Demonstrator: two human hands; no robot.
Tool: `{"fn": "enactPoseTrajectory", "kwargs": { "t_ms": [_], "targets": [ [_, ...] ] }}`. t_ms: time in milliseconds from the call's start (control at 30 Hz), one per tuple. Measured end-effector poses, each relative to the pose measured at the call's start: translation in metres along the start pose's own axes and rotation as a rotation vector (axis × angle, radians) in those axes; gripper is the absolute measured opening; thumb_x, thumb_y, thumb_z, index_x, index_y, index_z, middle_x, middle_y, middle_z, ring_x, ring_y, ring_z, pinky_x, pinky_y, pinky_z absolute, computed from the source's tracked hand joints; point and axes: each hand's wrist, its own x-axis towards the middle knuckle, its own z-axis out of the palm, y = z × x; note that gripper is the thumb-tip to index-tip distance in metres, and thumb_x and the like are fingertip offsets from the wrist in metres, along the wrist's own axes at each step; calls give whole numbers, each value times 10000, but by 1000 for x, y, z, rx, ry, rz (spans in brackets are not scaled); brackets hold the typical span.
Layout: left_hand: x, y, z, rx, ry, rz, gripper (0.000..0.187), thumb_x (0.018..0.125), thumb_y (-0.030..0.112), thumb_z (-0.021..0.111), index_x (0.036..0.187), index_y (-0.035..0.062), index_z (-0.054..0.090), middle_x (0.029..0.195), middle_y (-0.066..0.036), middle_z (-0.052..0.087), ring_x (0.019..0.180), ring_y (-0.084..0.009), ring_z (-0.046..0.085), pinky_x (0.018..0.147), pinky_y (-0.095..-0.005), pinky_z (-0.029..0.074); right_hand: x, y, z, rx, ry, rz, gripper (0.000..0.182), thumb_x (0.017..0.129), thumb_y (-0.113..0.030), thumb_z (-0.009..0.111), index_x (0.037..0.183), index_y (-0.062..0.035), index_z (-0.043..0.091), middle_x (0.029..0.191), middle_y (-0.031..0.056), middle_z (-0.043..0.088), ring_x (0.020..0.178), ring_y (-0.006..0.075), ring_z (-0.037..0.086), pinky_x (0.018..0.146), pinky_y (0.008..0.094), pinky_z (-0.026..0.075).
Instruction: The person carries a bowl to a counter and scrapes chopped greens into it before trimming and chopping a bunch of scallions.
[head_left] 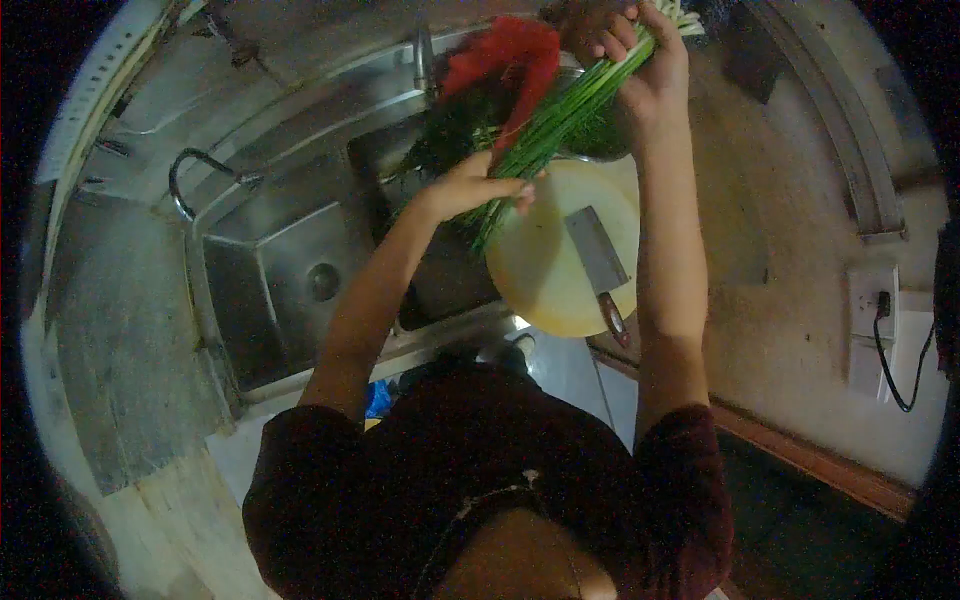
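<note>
a bunch of green onions (560,120) is held stretched between both hands – the right hand (640,60) clamped around the root end, the left hand (475,190) closed around the leaf tips. stalks could be snapped if pulled too hard, or dropped onto the cleaver (597,255) lying on the round cutting board (540,270) just below.

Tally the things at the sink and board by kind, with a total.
Bunch of green stalks, gripped by the left hand and right hand: 1
Red bag: 1
Round cutting board: 1
Cleaver lying on the board: 1
Sink basins: 2
Faucets: 2
Total: 8
</note>
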Motion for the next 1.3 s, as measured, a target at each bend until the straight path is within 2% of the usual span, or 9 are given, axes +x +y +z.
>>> {"fn": "enactPoseTrajectory", "kwargs": {
  "t_ms": [200, 300, 567, 833, 900, 967, 1033, 1133, 1300],
  "targets": [
    [-23, -20, 2, 166, -24, -95, 286, 784, 156, 573, 1028, 22, 507, 764, -28, 541, 687, -102, 508, 628, -252, 418, -65, 9, -47, 268, 158, 23, 228, 789, -292, 521, 746, -72, 481, 600, 38, 420, 580, 188, 397, 706, 374, 399],
    [-31, -65, 5, 537, 103, 140, 332, 772, 204, 591, 1015, -5, 504, 804, -55, 559, 719, -144, 525, 655, -281, 422, -119, 47, -86, 236, 300, -72, 222, 800, -286, 514, 749, -73, 482, 630, 56, 455, 612, 201, 417, 726, 399, 393],
    [8, -156, 9, 617, 16, -468, 668, 746, 520, 525, 1108, -38, 464, 1105, -208, 489, 1050, -276, 458, 888, -330, 361, -193, 82, -182, 51, 1114, 270, 253, 787, -260, 541, 898, -34, 514, 748, 125, 526, 800, 266, 514, 802, 428, 390],
    [16, -149, 2, 1023, 320, 77, 270, 736, 205, 583, 969, 71, 556, 968, -143, 544, 957, -316, 485, 826, -377, 398, -255, 93, -180, -448, 1219, 159, 262, 769, -138, 537, 980, 18, 522, 892, 129, 565, 806, 205, 537, 664, 333, 443],
    [23, -145, 23, 1047, 322, 142, 227, 729, 167, 579, 937, 78, 560, 930, -132, 544, 928, -318, 490, 803, -383, 402, -265, 102, -177, -1136, 969, 9, 248, 769, -78, 516, 1002, 6, 512, 913, 111, 560, 789, 200, 540, 662, 307, 446],
    [31, -148, 45, 1068, 325, 212, 189, 722, 130, 575, 906, 85, 565, 892, -121, 544, 899, -320, 494, 781, -389, 407, -262, 111, -159, -1340, 997, 131, 304, 740, -38, 525, 1044, -48, 514, 983, 104, 546, 843, 231, 521, 720, 329, 432],
    [40, -153, 57, 969, 187, 231, 162, 734, 144, 577, 895, 126, 569, 839, -105, 530, 828, -310, 513, 740, -379, 413, -256, 123, -161, -1911, 537, -37, 387, 667, -93, 597, 1046, -84, 519, 1088, 99, 499, 966, 272, 471, 825, 396, 386],
    [49, -164, 65, 1080, 152, 204, 174, 722, 167, 588, 890, 127, 568, 858, -84, 520, 878, -302, 490, 783, -401, 373, -247, 132, -157, -2065, 354, 190, 421, 639, -154, 608, 1054, -142, 536, 1185, 57, 443, 1027, 293, 422, 867, 439, 349],
    [45, -166, 69, 1198, 252, 217, 208, 718, 188, 591, 917, 132, 569, 893, -77, 511, 917, -284, 469, 824, -425, 336, -266, 134, -162, -2068, 335, 129, 388, 659, -107, 597, 1042, -107, 538, 1199, 60, 441, 978, 285, 445, 827, 380, 379]
  ]
}}
